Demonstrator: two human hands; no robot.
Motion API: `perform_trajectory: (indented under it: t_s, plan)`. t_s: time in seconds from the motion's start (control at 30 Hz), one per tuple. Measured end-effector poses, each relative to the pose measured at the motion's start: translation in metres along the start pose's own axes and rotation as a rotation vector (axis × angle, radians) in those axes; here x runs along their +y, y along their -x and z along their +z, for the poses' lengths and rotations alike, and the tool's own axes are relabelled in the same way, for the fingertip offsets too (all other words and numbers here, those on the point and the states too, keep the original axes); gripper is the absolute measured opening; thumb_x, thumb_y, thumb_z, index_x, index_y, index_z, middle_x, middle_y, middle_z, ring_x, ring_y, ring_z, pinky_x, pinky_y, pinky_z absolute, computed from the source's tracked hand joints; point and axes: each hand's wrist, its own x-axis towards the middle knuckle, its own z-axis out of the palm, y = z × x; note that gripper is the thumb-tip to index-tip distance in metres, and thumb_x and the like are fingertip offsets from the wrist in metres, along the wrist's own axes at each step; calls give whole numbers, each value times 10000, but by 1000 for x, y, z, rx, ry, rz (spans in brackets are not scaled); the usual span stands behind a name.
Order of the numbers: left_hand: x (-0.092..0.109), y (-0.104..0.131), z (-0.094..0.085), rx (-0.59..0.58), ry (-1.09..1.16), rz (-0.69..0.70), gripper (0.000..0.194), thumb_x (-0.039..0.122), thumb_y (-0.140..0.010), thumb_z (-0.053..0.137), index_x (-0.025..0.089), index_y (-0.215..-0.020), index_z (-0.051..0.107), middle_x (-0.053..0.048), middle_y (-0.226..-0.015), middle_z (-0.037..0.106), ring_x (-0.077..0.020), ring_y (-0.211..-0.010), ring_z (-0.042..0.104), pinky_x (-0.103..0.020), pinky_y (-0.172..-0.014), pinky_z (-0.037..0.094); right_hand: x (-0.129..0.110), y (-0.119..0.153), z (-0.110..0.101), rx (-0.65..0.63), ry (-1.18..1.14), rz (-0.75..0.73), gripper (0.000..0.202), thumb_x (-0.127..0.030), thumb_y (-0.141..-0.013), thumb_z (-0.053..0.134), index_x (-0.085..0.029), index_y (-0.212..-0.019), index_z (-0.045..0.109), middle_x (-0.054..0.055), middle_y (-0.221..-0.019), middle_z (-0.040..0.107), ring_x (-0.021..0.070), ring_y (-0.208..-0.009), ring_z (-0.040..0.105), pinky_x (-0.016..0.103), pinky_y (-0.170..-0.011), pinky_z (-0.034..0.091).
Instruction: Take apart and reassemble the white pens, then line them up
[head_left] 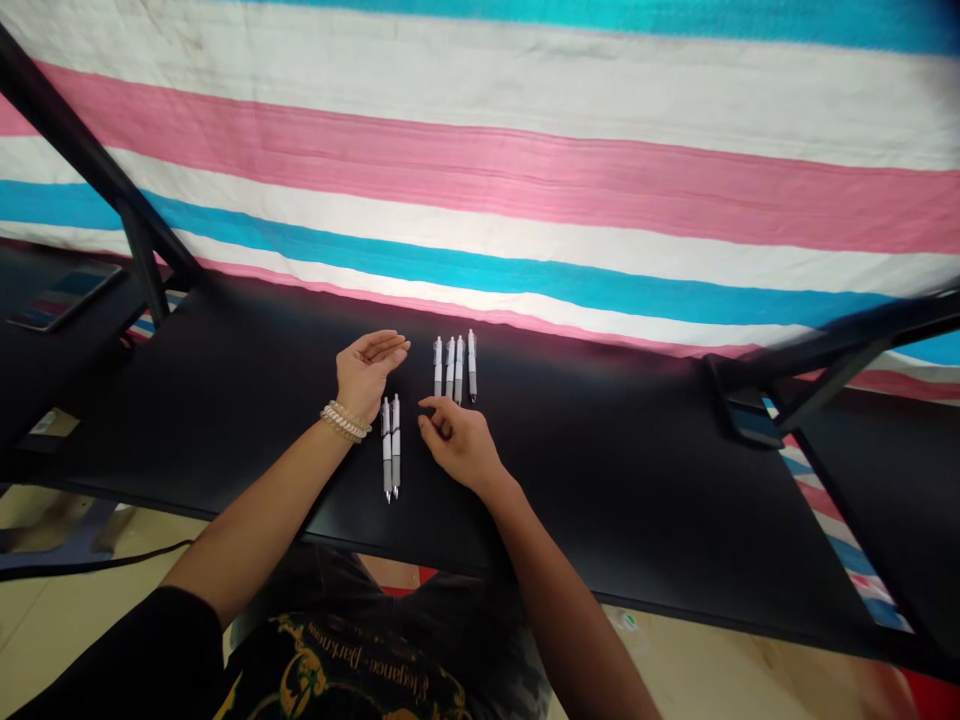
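Several white pens with grey grips [450, 368] stand out in a loose row on the black table [600, 460], the rightmost slightly apart. Two more such pens [391, 445] lie side by side nearer my body. My left hand [365, 372], with a beaded bracelet at the wrist, is just above and left of the two pens; its fingers are extended and it holds nothing. My right hand [459, 438] is just below the row, its index finger and thumb apart and the other fingers curled, with nothing seen between them.
A striped pink, white and blue sheet [525, 180] hangs behind the table. Black metal supports [142, 260] rise at the left and right. A dark flat device [66, 296] lies at the far left.
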Motion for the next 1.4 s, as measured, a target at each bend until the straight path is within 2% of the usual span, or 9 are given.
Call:
perform_trajectory:
  t_s: [0.1,0.17,0.37,0.57,0.73,0.87,1.07,1.23,1.4]
  plan:
    - [-1,-2,-1,12,-5,17,370,182,-578,891,142,-906,725,-98,-930,745,-225,-909,728,-438,-956,554,-10,3,-4,-236,-189,-62,229,-266,-926,577,-203,-1134,648,-54,-658,608,72,-482,462,192,-522,358]
    - [-1,-2,-2,16,-6,23,359,174,-579,885,144,-900,728,-93,-923,744,-219,-901,726,-431,-950,555,-16,4,-6,-349,-189,-102,187,-258,-910,605,-219,-1078,678,-55,-665,608,66,-499,457,189,-532,334]
    - [1,-2,-2,32,23,-19,349,154,-588,865,148,-903,715,-93,-934,739,-218,-915,721,-424,-949,544,-21,2,-6,-392,5,-147,89,-288,-849,681,-199,-854,672,-45,-616,568,87,-556,486,211,-583,301]
    - [4,0,1,31,16,-91,288,118,-627,794,153,-894,694,-91,-947,736,-219,-943,716,-413,-941,531,-17,1,-7,-321,66,-111,83,-147,-791,648,-186,-862,632,-49,-610,540,93,-554,473,214,-576,301]
    - [7,2,4,46,-42,-125,257,132,-667,760,141,-911,679,-99,-949,736,-208,-903,722,-374,-887,536,-9,1,-11,-258,-24,-114,152,-103,-799,596,-174,-906,677,-38,-632,535,85,-558,467,209,-582,352]
    - [7,4,7,27,-66,-115,269,208,-720,777,144,-956,664,-103,-969,736,-194,-895,721,-346,-871,537,-6,2,-13,-146,-243,-24,111,-166,-835,597,-175,-891,692,-39,-623,540,75,-520,466,203,-533,390]
    - [15,9,13,-130,-17,-203,439,559,-832,679,155,-1001,662,-124,-996,734,-210,-912,717,-335,-817,559,-9,4,-15,99,-659,157,140,-312,-858,659,-196,-937,652,-23,-695,614,95,-478,561,217,-420,478]
    - [21,16,15,-371,-19,-293,398,453,-776,783,154,-1020,686,-105,-926,737,-199,-789,720,-330,-740,583,-9,0,-11,226,-698,207,174,-339,-841,712,-195,-914,647,-25,-687,606,91,-491,562,205,-412,489]
    - [18,17,15,-280,33,-235,379,426,-769,799,162,-1009,672,-97,-964,736,-213,-875,725,-363,-814,591,-3,-5,-5,278,-686,256,311,-434,-903,640,-203,-1108,602,-12,-773,637,88,-523,574,192,-423,478]
